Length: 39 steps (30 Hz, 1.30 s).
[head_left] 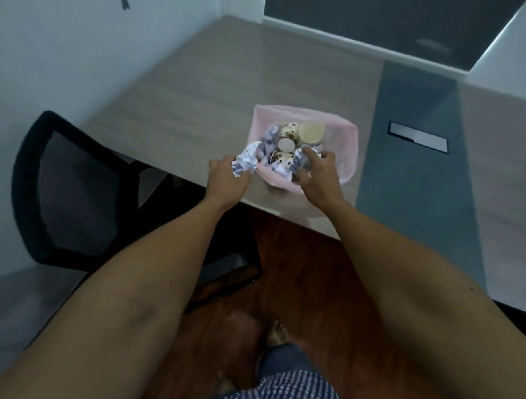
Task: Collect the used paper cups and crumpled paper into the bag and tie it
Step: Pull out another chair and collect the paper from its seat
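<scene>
The desk [210, 90] fills the upper middle, its wood-grain top running into a grey strip on the right with a small dark-framed plate [418, 136] set into it. A black mesh chair [73, 191] stands at the desk's left corner. Near the desk's front edge sits the open pink bag [345, 154], holding spotted paper cups [289, 131] and pieces of crumpled paper. The left hand [225, 179] holds a ball of crumpled paper [245, 164] at the bag's left rim, its grip curled round it. The right hand [319, 175] is at the bag's near rim, its grip pinching the pink plastic and paper there.
</scene>
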Each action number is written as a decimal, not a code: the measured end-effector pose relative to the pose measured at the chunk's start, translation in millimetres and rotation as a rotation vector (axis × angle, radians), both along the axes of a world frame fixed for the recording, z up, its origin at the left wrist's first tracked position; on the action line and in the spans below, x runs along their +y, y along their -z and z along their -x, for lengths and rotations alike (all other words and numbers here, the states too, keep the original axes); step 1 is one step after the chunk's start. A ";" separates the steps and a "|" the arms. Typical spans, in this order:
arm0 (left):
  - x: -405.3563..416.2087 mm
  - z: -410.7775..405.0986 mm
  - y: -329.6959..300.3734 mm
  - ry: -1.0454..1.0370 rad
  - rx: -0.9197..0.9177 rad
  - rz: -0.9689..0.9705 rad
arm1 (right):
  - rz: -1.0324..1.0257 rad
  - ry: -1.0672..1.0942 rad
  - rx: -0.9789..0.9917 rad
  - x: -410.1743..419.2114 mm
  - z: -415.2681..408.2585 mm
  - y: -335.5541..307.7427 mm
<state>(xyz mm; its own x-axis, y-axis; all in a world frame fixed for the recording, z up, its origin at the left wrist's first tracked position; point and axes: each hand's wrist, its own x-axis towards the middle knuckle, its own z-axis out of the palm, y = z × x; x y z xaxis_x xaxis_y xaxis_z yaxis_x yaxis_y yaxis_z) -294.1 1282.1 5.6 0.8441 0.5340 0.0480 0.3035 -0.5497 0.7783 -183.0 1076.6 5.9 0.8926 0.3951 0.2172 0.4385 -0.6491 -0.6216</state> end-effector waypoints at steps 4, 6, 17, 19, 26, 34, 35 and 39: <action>-18.4 -47.7 -6.0 0.050 0.063 0.021 | 0.035 0.049 0.062 -15.6 -38.2 3.0; -22.5 -72.3 -4.9 0.067 0.108 -0.004 | 0.038 0.035 0.088 -15.4 -59.1 9.2; -27.6 -187.0 22.9 -0.020 0.240 -0.525 | 0.188 -0.044 -0.042 17.4 -145.8 50.8; -27.3 -195.7 38.0 0.040 0.300 -0.637 | 0.291 -0.108 -0.156 16.2 -153.0 58.8; -23.4 -189.9 36.2 0.057 0.250 -0.639 | 0.310 -0.166 -0.226 6.4 -155.8 70.4; 5.1 -156.3 -4.5 -0.047 0.132 -0.495 | 0.256 -0.116 -0.146 16.9 -142.5 38.4; 10.7 -147.9 -7.9 -0.060 0.132 -0.493 | 0.247 -0.122 -0.144 20.7 -137.5 33.1; 39.4 -103.2 -22.2 -0.111 0.142 -0.480 | 0.233 -0.156 -0.143 42.0 -106.3 10.7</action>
<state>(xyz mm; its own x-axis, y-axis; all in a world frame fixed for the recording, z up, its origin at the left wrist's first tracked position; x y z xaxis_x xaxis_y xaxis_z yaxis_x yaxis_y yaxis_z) -190.9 1321.5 27.8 0.7997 0.5666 0.1987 0.4649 -0.7937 0.3924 -76.7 1118.6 -4.8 0.7840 0.5790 0.2239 0.6166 -0.6844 -0.3890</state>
